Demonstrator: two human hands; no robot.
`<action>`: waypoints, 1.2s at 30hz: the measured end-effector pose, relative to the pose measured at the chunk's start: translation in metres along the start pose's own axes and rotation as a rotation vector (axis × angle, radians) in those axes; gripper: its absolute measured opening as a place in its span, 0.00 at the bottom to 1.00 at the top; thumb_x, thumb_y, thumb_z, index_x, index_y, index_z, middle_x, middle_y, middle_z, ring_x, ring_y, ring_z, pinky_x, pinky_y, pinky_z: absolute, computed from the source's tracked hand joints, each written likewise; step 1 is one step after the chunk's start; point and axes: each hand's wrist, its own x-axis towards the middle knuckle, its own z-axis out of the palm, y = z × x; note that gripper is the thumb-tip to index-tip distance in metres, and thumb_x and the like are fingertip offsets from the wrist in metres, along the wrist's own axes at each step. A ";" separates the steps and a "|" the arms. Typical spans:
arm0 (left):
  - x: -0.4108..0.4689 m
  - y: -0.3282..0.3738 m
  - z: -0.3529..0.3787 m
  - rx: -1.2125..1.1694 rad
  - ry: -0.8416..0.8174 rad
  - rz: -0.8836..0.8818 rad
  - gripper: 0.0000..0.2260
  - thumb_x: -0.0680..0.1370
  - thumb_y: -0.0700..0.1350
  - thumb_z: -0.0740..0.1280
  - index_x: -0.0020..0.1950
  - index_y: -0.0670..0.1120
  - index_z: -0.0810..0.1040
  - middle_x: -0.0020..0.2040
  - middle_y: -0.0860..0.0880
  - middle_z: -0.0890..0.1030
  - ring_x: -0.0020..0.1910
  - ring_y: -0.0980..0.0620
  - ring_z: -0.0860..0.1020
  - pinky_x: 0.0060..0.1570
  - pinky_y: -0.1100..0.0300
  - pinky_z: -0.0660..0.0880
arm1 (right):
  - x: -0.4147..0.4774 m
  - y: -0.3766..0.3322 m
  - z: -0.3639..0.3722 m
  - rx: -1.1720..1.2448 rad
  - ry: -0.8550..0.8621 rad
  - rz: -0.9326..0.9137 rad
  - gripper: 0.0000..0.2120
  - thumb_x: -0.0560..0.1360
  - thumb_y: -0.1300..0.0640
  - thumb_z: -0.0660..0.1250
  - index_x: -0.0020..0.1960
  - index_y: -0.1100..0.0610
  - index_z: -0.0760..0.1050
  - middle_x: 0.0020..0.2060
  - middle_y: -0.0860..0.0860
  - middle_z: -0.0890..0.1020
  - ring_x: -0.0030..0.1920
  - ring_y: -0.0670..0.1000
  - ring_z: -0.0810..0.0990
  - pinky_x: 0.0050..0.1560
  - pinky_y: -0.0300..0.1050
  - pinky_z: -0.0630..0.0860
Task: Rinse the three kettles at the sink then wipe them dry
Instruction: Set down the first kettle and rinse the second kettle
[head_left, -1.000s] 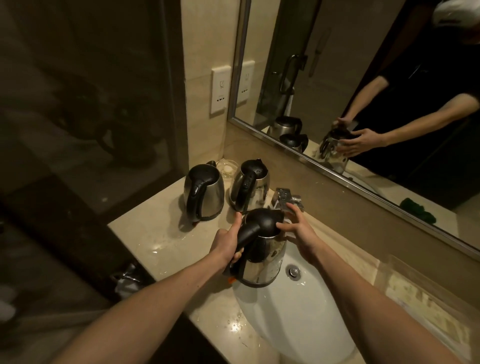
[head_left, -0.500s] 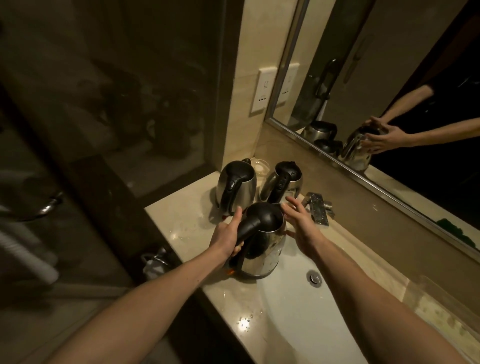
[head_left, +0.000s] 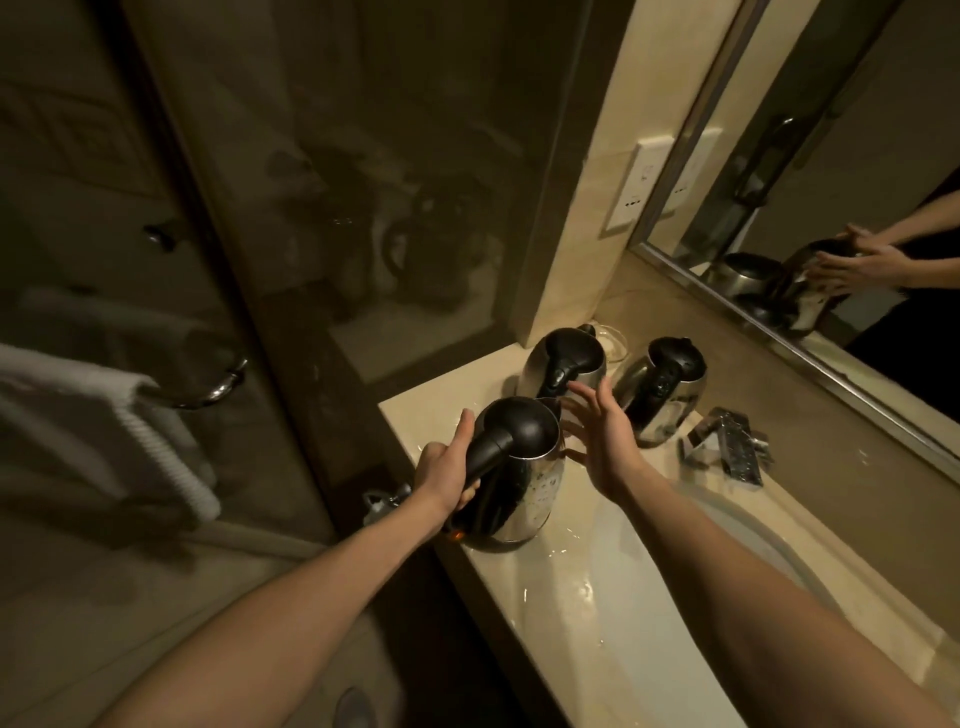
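Both forearms (head_left: 311, 597) are bare; the mirror (head_left: 831, 156) reflects a dark garment (head_left: 917, 325).

Dim amber light (edges warped), glints on held kettle (head_left: 531, 492).

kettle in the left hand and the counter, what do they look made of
Kettle: the body looks like polished stainless steel, mirror-bright with reflections and water drops. Its lid and handle are dull black, probably plastic. Counter: glossy cream stone, perhaps marble or a composite; it glints where wet.
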 end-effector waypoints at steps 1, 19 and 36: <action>0.003 -0.001 -0.006 -0.002 0.013 -0.003 0.32 0.76 0.73 0.57 0.46 0.42 0.72 0.22 0.51 0.72 0.20 0.54 0.69 0.21 0.62 0.66 | 0.004 0.000 0.007 -0.004 -0.001 0.007 0.33 0.76 0.29 0.49 0.71 0.46 0.69 0.69 0.51 0.74 0.70 0.57 0.68 0.71 0.66 0.58; 0.077 0.012 -0.049 -0.133 0.102 -0.054 0.44 0.74 0.75 0.59 0.71 0.37 0.70 0.62 0.31 0.79 0.57 0.31 0.81 0.38 0.53 0.83 | 0.065 -0.024 0.088 0.099 -0.059 0.025 0.33 0.78 0.31 0.46 0.76 0.48 0.62 0.74 0.53 0.66 0.75 0.56 0.62 0.67 0.53 0.61; 0.110 0.045 -0.051 0.178 0.190 0.155 0.32 0.81 0.68 0.54 0.34 0.43 0.76 0.36 0.44 0.80 0.40 0.42 0.82 0.45 0.48 0.81 | 0.079 -0.035 0.099 0.093 -0.018 -0.011 0.31 0.79 0.33 0.45 0.79 0.44 0.52 0.79 0.50 0.53 0.78 0.56 0.50 0.74 0.61 0.49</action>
